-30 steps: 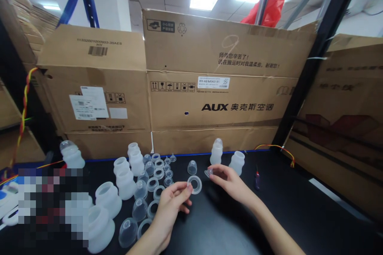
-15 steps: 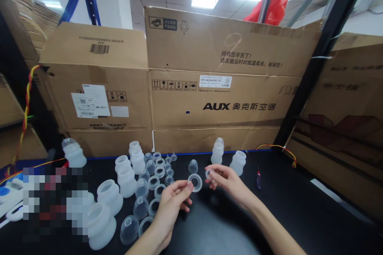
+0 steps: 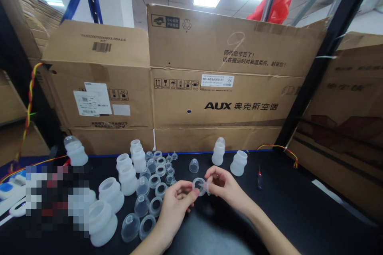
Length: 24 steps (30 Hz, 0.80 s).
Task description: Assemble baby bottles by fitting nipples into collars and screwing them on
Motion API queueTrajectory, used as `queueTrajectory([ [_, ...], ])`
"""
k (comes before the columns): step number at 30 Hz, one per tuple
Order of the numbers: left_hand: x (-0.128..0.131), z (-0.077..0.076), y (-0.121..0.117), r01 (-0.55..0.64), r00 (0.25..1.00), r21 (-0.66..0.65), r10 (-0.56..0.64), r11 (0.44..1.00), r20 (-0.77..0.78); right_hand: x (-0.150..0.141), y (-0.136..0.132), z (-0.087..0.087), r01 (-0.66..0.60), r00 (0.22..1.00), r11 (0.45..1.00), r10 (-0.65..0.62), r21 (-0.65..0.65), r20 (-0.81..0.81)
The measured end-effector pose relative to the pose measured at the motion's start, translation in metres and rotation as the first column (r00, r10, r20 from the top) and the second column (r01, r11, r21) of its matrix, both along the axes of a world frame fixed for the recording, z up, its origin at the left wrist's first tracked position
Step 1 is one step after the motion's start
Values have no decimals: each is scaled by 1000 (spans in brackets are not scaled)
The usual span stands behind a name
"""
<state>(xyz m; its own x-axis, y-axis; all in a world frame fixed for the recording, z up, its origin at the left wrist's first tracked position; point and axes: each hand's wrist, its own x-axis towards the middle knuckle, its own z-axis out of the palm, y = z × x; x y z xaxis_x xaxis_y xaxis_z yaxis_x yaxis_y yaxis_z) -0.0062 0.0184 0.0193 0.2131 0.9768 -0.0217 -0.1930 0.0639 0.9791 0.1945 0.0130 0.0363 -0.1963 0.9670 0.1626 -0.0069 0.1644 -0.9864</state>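
Note:
My left hand (image 3: 181,201) pinches a translucent bottle collar ring (image 3: 196,185) between thumb and fingers above the black table. Close against the ring's right side, my right hand (image 3: 223,183) grips a small clear bottle nipple (image 3: 207,187), partly hidden by the fingers. Just beyond both hands a clear dome cap (image 3: 194,165) stands on the table. Left of my left hand lie rows of dome caps (image 3: 141,206), collar rings (image 3: 156,206) and small nipples (image 3: 170,179). A milky bottle (image 3: 238,163) without a cap stands behind my right hand, beside a capped bottle (image 3: 218,152).
Several open milky bottles (image 3: 111,195) stand at the left, with a capped bottle (image 3: 75,151) behind them. A screwdriver (image 3: 259,179) lies at the right. Cardboard boxes (image 3: 221,99) wall the back. A red-yellow wire (image 3: 284,148) runs at the back right.
My hands have come together: the ring has moved slightly right and tilted, and the nipple now meets its right edge. The view has shifted a little.

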Motion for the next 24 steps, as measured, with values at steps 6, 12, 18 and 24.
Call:
queueTrajectory([
  [6,1,-5,-2,13,999,122,-9,992,-35,-11,-5,-5,36,993,995,-45,89,105],
  [12,1,-7,-6,28,996,184,-11,983,-93,-21,-10,-1,87,971,987,-114,136,210],
  [18,0,-6,-10,59,985,227,-19,972,-174,-24,-7,-11,149,962,979,-176,137,211],
  [24,2,-6,-10,15,984,231,26,973,-176,-28,-9,-13,113,975,988,-131,108,178],
])
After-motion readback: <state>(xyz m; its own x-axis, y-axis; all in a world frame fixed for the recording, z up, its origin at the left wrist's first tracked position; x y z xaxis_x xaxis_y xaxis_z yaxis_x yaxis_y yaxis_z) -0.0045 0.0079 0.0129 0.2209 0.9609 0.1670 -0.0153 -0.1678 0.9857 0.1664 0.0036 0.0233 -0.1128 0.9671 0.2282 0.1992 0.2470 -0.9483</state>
